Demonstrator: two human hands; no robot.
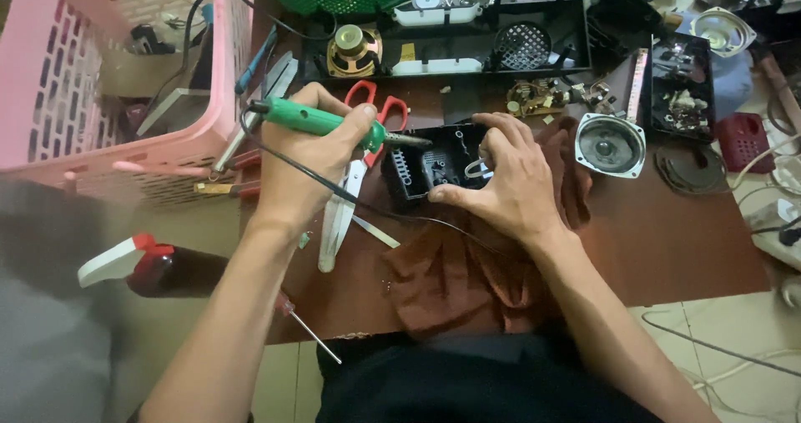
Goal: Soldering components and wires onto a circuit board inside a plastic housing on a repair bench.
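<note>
- We grip a green soldering iron [321, 120] in our left hand [304, 168], tip at the black casing [434, 168].
- Our right hand [509, 177] clasps that casing on the brown cloth [459, 273], mid-table.
- Red scissors [355, 168] lie beneath the iron.

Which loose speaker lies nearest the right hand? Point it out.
The silver-rimmed speaker on the brown table, just right of the right hand. The brass one sits in the long black case; another lies far right.
</note>
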